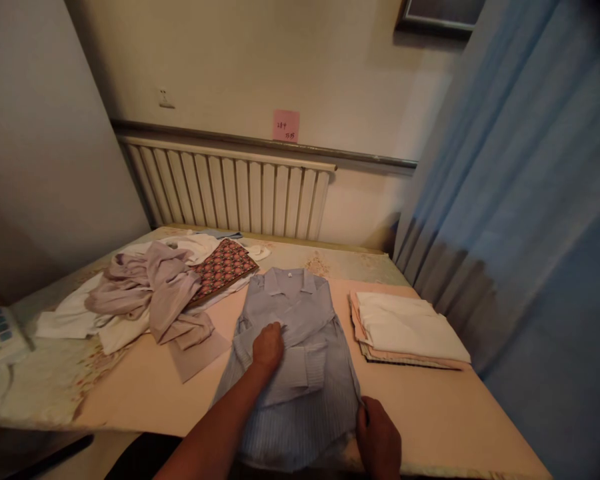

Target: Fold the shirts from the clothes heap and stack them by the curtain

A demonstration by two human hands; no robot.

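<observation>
A grey-blue collared shirt (300, 373) lies face up on the peach cloth, its collar toward the wall and both sleeves folded across the front. Its hem reaches the near edge of the table. My left hand (269, 348) is closed on a sleeve over the middle of the shirt. Down at the lower right side, my right hand (379, 437) pinches the shirt's edge near the hem.
At left lies a heap of loose clothes, with a mauve garment (153, 287) and a red patterned cloth (226, 267). A folded stack (410, 327) sits at right, white on top. Behind are a radiator (235, 190) and a blue curtain (510, 180).
</observation>
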